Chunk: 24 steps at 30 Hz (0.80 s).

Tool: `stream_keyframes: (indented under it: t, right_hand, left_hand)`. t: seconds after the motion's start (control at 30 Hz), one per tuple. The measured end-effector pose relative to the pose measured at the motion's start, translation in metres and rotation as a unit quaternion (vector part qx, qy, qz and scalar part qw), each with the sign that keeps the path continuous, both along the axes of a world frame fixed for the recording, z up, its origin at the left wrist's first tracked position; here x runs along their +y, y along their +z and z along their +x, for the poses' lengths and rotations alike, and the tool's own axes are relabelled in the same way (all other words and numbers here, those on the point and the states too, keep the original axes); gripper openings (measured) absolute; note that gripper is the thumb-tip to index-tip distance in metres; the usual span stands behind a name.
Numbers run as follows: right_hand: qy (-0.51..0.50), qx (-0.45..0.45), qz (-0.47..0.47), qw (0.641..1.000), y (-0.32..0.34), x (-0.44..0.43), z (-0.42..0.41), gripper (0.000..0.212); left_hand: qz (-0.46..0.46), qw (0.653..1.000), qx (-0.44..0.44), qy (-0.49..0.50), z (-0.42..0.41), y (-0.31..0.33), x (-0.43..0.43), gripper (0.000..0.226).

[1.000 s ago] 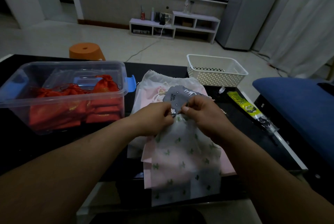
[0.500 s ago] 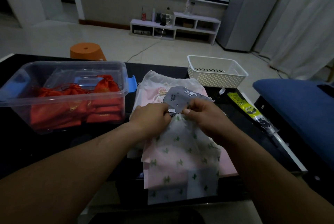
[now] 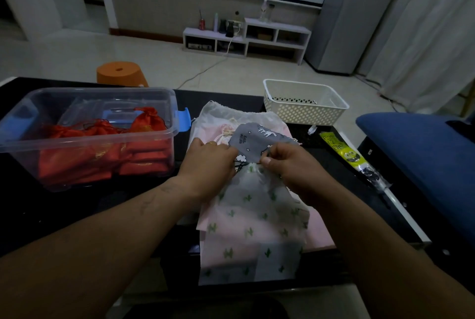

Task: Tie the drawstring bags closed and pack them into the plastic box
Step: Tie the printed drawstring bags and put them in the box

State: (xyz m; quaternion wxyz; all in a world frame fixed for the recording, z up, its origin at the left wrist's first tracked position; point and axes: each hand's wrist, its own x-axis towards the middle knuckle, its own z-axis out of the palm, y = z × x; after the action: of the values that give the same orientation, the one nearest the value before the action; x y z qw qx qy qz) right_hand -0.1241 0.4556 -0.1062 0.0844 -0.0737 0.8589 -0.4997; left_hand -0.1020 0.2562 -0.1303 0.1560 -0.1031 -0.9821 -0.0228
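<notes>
Head view, items on a black table [image 3: 51, 203]. Item: clear plastic box [image 3: 87, 140], far left of the table, lid off, blue latch [image 3: 183, 119] on its right end; contents, red drawstring bags [image 3: 144, 149], stacked flat along the near wall, with one upright and tied at the neck. Item: grey unicorn-print drawstring bag [image 3: 257, 138], centre of the table, just right of the box and outside it, lying on a heap of other bags. Left hand [image 3: 208, 161]: fingers curled, pinching the near left edge of the grey bag. Right hand [image 3: 290, 164]: thumb and forefinger pressed together on the near right edge of the same bag, other fingers curled under. A dark cord [image 3: 240, 165] shows between the two hands; whether it is knotted cannot be told. Item: cactus-print bag [image 3: 254, 221], flat under both hands and reaching the near table edge. Item: pink bags [image 3: 321, 228], beneath it. Item: pale drawstring bag [image 3: 221, 118], gathered at its mouth, behind the grey one. Item: white perforated basket [image 3: 295, 114], far right of the table. Item: yellow-green packet [image 3: 344, 149], near the right edge. Off the table: orange stool [image 3: 119, 75] behind the box, blue cushion [image 3: 421, 154] at right, white low shelf unit [image 3: 246, 38] against the far wall.
</notes>
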Motion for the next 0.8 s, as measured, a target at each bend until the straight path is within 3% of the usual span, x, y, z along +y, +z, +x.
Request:
stream_keyframes:
  t: [0.1,0.17,0.27,0.5,0.57,0.67,0.73,0.8]
  right_hand:
    - [0.002,0.000,-0.008,1.000,0.000,-0.001,0.001,0.016]
    - [0.013,0.001,-0.022,1.000,0.000,-0.002,0.003,0.015]
    - [0.036,0.000,-0.041,0.999,0.002,-0.003,0.005,0.011]
    - [0.065,-0.055,0.000,0.996,0.008,-0.001,0.010,0.017]
    - [0.029,-0.040,-0.022,0.999,0.011,-0.002,0.009,0.021]
    - [-0.037,-0.040,-0.102,0.993,0.017,-0.002,0.004,0.024]
    - [-0.078,-0.047,-0.130,0.987,0.020,0.000,0.000,0.023]
    - [-0.123,-0.050,-0.151,0.980,0.020,0.001,-0.006,0.023]
  left_hand:
    - [0.032,0.999,-0.016,0.008,0.002,0.002,-0.001,0.012]
    - [0.114,0.992,-0.051,0.028,0.003,0.005,-0.001,0.017]
    - [0.251,0.960,-0.113,0.047,0.001,0.008,-0.001,0.026]
    - [0.387,0.897,-0.202,0.073,-0.004,0.018,-0.002,0.030]
    - [0.492,0.839,-0.224,0.062,-0.001,0.025,-0.001,0.027]
    - [0.654,0.698,-0.284,0.060,0.010,0.036,-0.005,0.032]
    - [0.656,0.670,-0.345,0.044,0.019,0.039,-0.010,0.035]
    - [0.641,0.663,-0.385,0.027,0.032,0.043,-0.015,0.035]
